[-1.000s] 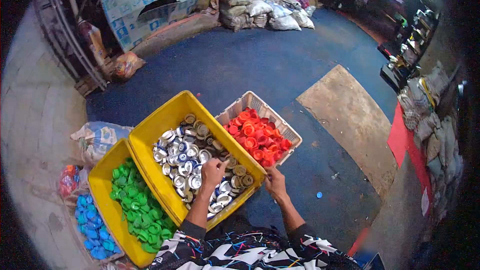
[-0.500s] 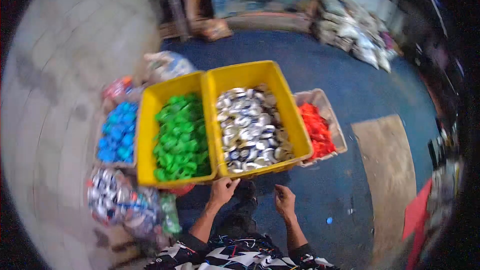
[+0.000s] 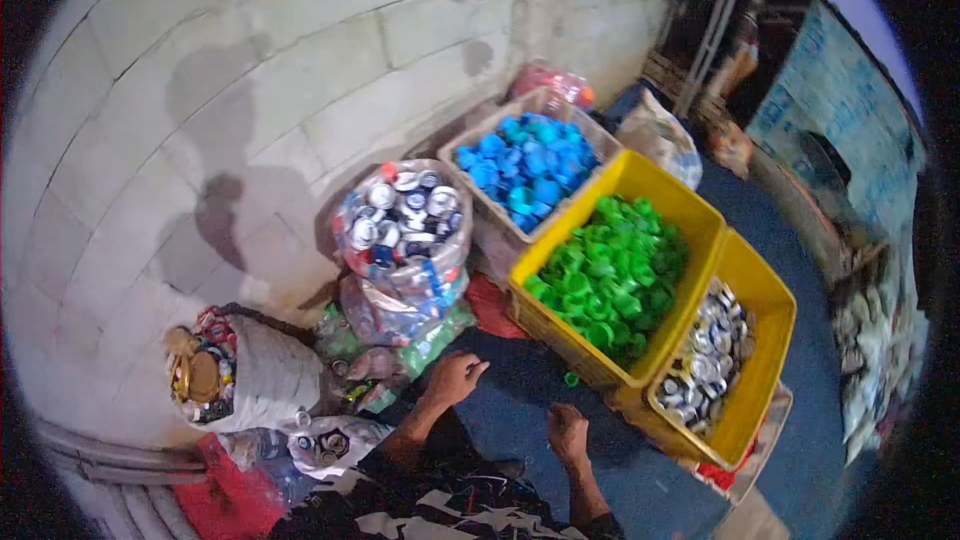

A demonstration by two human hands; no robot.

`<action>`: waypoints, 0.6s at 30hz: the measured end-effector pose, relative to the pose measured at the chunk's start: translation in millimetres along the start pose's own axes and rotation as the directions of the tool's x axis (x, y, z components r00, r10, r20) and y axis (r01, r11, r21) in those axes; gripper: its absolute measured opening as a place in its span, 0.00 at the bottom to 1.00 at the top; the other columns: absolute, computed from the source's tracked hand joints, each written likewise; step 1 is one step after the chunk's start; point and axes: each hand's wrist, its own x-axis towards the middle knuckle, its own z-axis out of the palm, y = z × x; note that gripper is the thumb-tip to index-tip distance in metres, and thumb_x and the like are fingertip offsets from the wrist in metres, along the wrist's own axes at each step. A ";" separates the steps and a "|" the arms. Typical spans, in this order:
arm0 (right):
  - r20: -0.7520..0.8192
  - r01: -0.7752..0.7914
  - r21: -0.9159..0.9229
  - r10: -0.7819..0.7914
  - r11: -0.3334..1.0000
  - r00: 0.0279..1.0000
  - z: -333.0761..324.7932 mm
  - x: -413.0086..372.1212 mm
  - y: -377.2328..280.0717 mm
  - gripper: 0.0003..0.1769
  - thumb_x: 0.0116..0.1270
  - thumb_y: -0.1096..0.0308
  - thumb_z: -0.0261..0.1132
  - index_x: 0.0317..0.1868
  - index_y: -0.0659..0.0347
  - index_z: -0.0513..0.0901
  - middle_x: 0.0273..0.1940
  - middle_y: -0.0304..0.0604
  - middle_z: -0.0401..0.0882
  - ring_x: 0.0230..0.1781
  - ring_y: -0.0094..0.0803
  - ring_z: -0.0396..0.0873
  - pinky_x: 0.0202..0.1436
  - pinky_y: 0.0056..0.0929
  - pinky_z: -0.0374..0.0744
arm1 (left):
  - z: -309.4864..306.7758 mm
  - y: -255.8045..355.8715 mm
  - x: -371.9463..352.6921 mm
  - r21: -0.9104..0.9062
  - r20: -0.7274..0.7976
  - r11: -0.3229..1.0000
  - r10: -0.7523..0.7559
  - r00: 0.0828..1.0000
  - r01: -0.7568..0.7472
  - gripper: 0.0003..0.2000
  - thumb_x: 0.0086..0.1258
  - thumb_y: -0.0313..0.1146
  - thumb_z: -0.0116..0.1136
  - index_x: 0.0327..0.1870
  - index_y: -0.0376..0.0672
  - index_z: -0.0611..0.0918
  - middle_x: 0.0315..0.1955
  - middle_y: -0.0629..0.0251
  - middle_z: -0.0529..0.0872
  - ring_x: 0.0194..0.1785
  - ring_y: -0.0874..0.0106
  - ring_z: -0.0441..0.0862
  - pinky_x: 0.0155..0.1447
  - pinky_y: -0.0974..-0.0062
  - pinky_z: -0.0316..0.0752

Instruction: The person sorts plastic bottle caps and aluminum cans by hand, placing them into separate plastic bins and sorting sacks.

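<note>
Low in the head view, my left hand hangs in front of the plastic bags, its fingers loosely bent and apart, with nothing visible in it. Curled into a fist, my right hand is below the yellow crate of green bottle caps, apart from it; nothing shows in its fingers. Joined to that crate's right is a second yellow crate with silver round metal pieces. A pale crate of blue bottle caps stands behind left.
A clear bag bulges with silver and dark round pieces beside the block wall. Left of it leans a white sack of mixed scrap. A loose green cap lies on the dark floor. Pale sacks line the right.
My view has swung left, so the crates now appear farther right and the wall, bag and sack show more fully. My left hand is now away from the yellow crate's edge.
</note>
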 end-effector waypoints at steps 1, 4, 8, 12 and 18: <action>0.035 0.064 -0.015 -0.064 0.998 0.997 18.3 23.9 -5.5 0.10 0.58 0.74 0.64 0.41 0.65 0.83 0.36 0.55 0.83 0.38 0.53 0.82 0.42 0.42 0.80 | -18.8 -18.5 2.8 -0.017 -0.014 0.999 -0.039 0.999 0.039 0.13 0.66 0.41 0.62 0.30 0.38 0.82 0.24 0.52 0.81 0.30 0.54 0.81 0.36 0.60 0.74; 0.111 0.174 -0.045 -0.168 0.984 0.979 83.0 106.8 -30.4 0.09 0.59 0.74 0.64 0.41 0.65 0.83 0.36 0.55 0.83 0.37 0.54 0.81 0.41 0.43 0.79 | -61.9 -85.6 10.1 0.023 -0.135 0.998 -0.054 0.989 0.057 0.13 0.66 0.41 0.62 0.30 0.38 0.83 0.23 0.53 0.80 0.30 0.54 0.80 0.36 0.60 0.74; 0.274 0.090 0.066 -0.104 0.994 0.956 147.3 223.9 -122.6 0.14 0.57 0.72 0.65 0.45 0.64 0.81 0.39 0.56 0.82 0.40 0.55 0.80 0.46 0.45 0.78 | -126.6 -142.0 25.8 -0.032 -0.153 0.980 -0.199 0.968 0.196 0.14 0.66 0.41 0.61 0.31 0.37 0.83 0.25 0.52 0.82 0.31 0.55 0.82 0.37 0.61 0.75; 0.203 0.282 -0.060 -0.265 0.958 0.943 234.0 324.3 -135.3 0.19 0.54 0.73 0.63 0.49 0.62 0.81 0.45 0.55 0.81 0.48 0.53 0.77 0.54 0.47 0.75 | -178.6 -181.4 57.6 0.050 -0.111 0.950 -0.300 0.947 0.307 0.14 0.66 0.42 0.60 0.34 0.37 0.83 0.28 0.52 0.84 0.33 0.54 0.83 0.39 0.60 0.76; 0.302 0.257 -0.414 -0.134 0.873 0.944 267.3 397.6 -165.7 0.20 0.55 0.73 0.58 0.49 0.53 0.84 0.49 0.46 0.81 0.57 0.50 0.72 0.56 0.48 0.74 | -217.6 -210.7 119.1 0.092 -0.143 0.971 -0.206 0.968 0.220 0.12 0.65 0.39 0.61 0.34 0.38 0.83 0.29 0.51 0.83 0.37 0.54 0.82 0.42 0.60 0.76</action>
